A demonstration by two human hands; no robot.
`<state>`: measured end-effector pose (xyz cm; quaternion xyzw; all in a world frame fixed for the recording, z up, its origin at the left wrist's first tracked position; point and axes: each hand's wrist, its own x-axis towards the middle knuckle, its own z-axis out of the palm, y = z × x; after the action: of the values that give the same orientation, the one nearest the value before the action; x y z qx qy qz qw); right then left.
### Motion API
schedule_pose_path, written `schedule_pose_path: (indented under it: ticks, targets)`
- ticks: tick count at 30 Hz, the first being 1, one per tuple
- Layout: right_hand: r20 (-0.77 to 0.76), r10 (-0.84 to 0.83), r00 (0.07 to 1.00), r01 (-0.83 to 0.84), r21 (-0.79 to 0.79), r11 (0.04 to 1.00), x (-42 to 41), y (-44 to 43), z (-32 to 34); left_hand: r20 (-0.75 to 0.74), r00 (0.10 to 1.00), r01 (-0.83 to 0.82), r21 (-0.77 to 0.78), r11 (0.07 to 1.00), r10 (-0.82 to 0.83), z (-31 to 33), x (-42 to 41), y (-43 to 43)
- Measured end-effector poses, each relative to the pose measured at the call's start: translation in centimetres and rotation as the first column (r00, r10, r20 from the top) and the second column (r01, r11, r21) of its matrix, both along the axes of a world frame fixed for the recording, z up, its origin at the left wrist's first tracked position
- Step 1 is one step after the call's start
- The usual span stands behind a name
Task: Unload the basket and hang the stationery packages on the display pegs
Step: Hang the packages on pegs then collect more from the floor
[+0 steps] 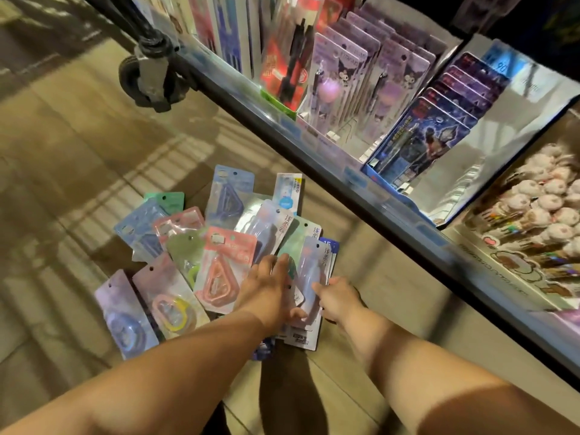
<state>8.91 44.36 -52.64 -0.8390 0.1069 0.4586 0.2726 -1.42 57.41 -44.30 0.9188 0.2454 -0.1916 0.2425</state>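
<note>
Left hand (266, 290), right hand (339, 298) on pack (309, 268); shelf edge (361, 199) right, floor (62, 183) left.

Both bare arms reach fwd & down; L hand (266, 287) fingers flat, R hand (338, 299) thumb pinching pkg (309, 268) edge.

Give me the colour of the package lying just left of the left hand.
Pink, seen in the head view: the package beside the left hand.

Two bare arms (188, 356), uncovered along all that shows, broad near the elbow and tapering down; the left grip (266, 288) is bare too, as is the right grip (339, 299), just right of it
</note>
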Motion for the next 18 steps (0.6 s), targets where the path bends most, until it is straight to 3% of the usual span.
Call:
schedule_pose_path:
  ticks: [2,4,10,14,18]
  targets:
    - [0.031,0.008,0.999,-0.009,0.033,0.999,0.0,0.2,-0.9,0.024,0.999,-0.033,-0.011,0.999,0.033,0.0,-0.2,0.4]
    - [0.055,0.04,0.998,-0.041,0.018,0.999,-1.0,1.9,4.3,0.023,0.998,-0.057,-0.014,0.998,0.057,0.1,-0.5,0.7]
    - [0.129,0.174,0.976,-0.159,-0.121,0.98,-1.4,2.3,7.2,0.083,0.99,-0.112,-0.077,0.991,0.118,0.4,-0.8,2.4]
    - [0.184,0.243,0.952,-0.22,-0.138,0.966,-1.0,1.5,7.3,0.123,0.976,-0.143,-0.273,0.951,0.182,1.1,-0.4,3.8]
    - [0.224,0.219,0.95,-0.196,-0.123,0.973,-0.8,0.6,7.4,0.123,0.925,-0.276,-0.435,0.857,0.36,1.9,0.0,4.9]
